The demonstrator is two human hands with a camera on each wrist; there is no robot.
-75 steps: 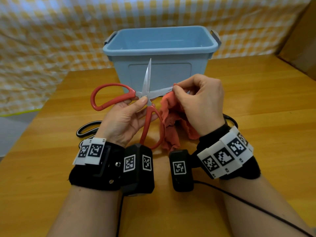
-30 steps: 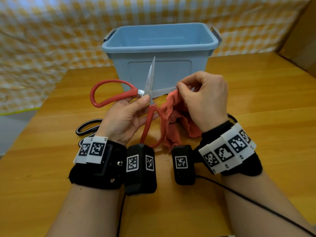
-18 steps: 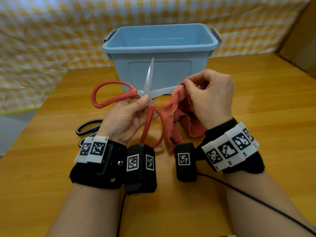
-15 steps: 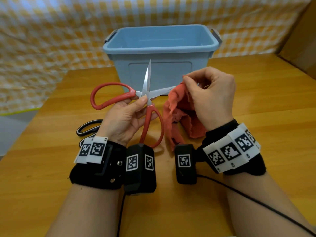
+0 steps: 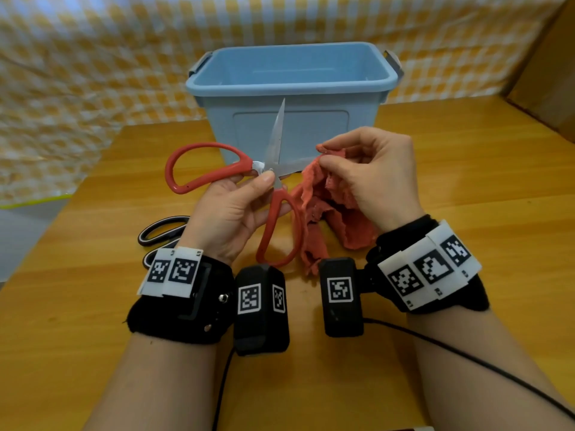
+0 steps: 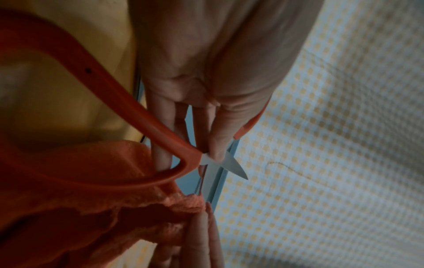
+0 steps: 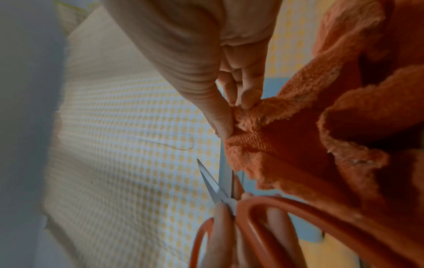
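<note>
Over the wooden tabletop [image 5: 466,197], pale blue plastic tub [image 5: 289,85] behind, the left hand [image 5: 230,213] pinches wide-open red-handled steel scissors [image 5: 239,167] at the pivot. A crumpled orange-red cloth [image 5: 342,219] is pinched onto one blade by the right hand [image 5: 379,178]. A slip along that edge could cut the fingertips.

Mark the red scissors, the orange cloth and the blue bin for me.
red scissors [image 5: 236,168], head view, upper red handle beside the pivot.
orange cloth [image 5: 351,228], head view, lower hanging fold.
blue bin [image 5: 326,132], head view, front wall.
</note>
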